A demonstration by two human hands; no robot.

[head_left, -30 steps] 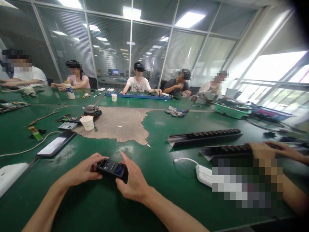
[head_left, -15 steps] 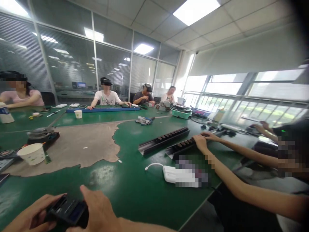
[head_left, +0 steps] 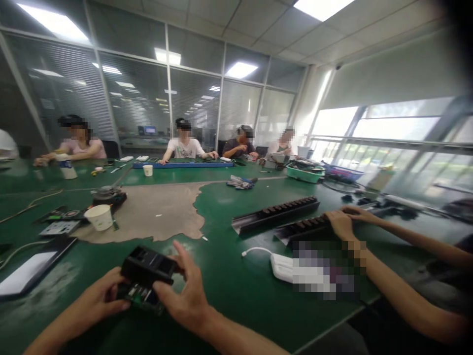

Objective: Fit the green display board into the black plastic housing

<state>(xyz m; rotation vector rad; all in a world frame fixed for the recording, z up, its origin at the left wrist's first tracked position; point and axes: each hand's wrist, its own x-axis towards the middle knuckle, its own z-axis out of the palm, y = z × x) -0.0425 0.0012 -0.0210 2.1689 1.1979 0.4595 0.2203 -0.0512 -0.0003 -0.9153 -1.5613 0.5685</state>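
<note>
A small black electronic device is held above the near part of the green table. Its upper part is a black plastic housing with square openings. Below that, a circuit board with green and metal parts shows. My left hand grips the device from the left, thumb near the board. My right hand holds its right side, the thumb on the front and the index finger raised. Some fingers behind the housing are hidden.
A brown mat bears a paper cup and a dark round part. To the right lie two black channel strips and a white power bank. A co-worker's hands rest on the nearer strip. Several people sit across the table.
Both hands have raised the device and moved it rightward in view. It is tipped differently, so the circuit board below the housing now shows. The head view has turned left.
</note>
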